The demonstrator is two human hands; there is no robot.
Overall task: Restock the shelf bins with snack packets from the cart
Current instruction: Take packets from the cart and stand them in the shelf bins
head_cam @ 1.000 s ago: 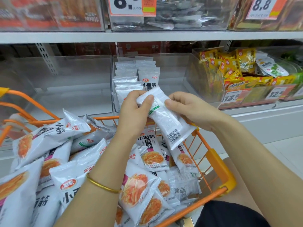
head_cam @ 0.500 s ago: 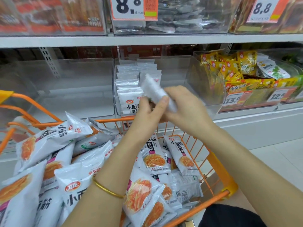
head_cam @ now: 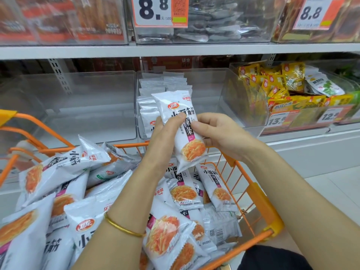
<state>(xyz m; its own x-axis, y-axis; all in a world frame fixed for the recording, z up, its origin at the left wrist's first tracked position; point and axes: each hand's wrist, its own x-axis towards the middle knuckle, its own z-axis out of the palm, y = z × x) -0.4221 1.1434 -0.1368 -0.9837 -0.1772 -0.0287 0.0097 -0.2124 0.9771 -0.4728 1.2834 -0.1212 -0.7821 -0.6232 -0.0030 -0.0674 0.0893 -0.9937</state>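
Both hands hold one white snack packet (head_cam: 180, 121) upright, printed front toward me, above the orange cart (head_cam: 253, 193). My left hand (head_cam: 165, 137) grips its left edge with the thumb across the front. My right hand (head_cam: 216, 131) pinches its right edge. Just behind the packet is a clear shelf bin (head_cam: 210, 98) with a row of the same packets (head_cam: 150, 106) standing along its left side. The cart is heaped with several more of these packets (head_cam: 81, 191).
A clear bin (head_cam: 81, 106) with nothing visible in it stands left of the middle bin. To the right a bin holds yellow packets (head_cam: 272, 88) behind price tags (head_cam: 276, 119). The upper shelf (head_cam: 175, 49) carries more bins and 8.8 price signs. White floor lies at the right.
The packet has been turned over from its barcoded back to its printed front and now stands upright in front of the middle bin. Both hands rose slightly with it.
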